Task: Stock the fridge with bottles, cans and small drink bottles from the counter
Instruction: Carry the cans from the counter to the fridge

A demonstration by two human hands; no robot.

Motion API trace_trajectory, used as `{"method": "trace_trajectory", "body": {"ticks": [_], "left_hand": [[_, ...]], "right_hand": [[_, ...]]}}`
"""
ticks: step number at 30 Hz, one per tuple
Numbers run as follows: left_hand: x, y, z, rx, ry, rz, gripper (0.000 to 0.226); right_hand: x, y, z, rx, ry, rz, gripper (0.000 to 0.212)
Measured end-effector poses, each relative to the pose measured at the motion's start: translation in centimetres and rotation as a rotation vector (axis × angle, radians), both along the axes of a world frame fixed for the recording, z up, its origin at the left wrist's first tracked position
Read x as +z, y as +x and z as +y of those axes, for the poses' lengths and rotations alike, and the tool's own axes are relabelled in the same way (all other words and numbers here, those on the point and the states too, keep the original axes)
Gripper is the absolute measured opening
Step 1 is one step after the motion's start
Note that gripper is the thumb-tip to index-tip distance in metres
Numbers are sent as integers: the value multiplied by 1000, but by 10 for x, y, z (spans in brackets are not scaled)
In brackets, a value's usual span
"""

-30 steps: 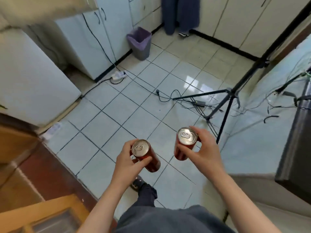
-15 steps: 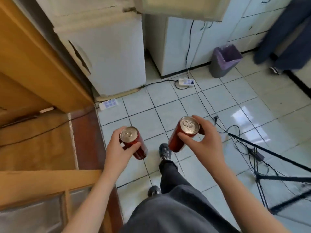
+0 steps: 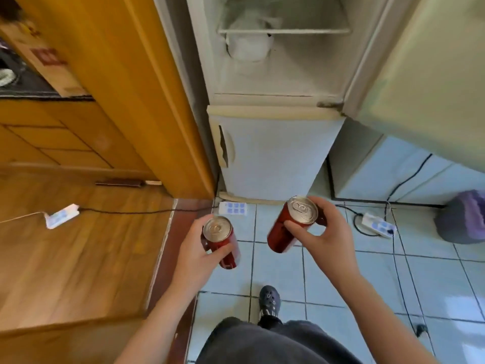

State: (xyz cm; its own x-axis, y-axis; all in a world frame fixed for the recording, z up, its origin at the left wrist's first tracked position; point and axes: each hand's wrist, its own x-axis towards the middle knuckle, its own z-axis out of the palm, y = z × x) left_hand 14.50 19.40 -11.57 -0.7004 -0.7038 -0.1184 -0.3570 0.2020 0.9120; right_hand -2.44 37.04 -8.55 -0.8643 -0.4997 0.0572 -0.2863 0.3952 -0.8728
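Observation:
My left hand (image 3: 195,254) grips a red can (image 3: 223,243) with a silver top, held upright in front of me. My right hand (image 3: 328,240) grips a second, taller red can (image 3: 282,232), tilted a little to the left. Both cans hang above the tiled floor, about a step short of the white fridge (image 3: 275,153). The fridge's upper compartment stands open, its door (image 3: 430,74) swung to the right. Inside, a white bag (image 3: 249,46) sits under a wire shelf (image 3: 283,30). The lower fridge door is closed.
A tall wooden cabinet (image 3: 136,88) stands left of the fridge. Power strips (image 3: 233,208) and black cables lie on the floor near the fridge base. A purple bin (image 3: 464,219) sits at the right. My shoe (image 3: 269,302) is on the tiles below the cans.
The view has turned left so the open fridge now faces me. Both hands still hold their cans, closer to the fridge than before.

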Motion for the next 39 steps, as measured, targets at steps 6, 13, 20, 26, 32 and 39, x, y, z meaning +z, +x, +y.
{"method": "trace_trajectory", "body": {"ticks": [6,13,20,26,32,39], "left_hand": [[14,-71,-60,106,20,80,71],[26,-162,-144,85,77,241,68],[77,-277,-238,-70,-6,402,57],[129,-354,-294,-152,-101,493,55],[185,-420,-335,-152,-143,719,55],[221,-497,-379,-21,-208,772,60]], "right_hand": [[22,-78,-80,20,-43,71,61],[35,-152,-164,-20,-91,22,67],[87,-227,-241,-116,-142,145,61],[131,-286,-295,-121,-176,279,60],[177,-342,-339,-52,-243,357,63],[201,-390,-367,-44,-385,300,60]]}}
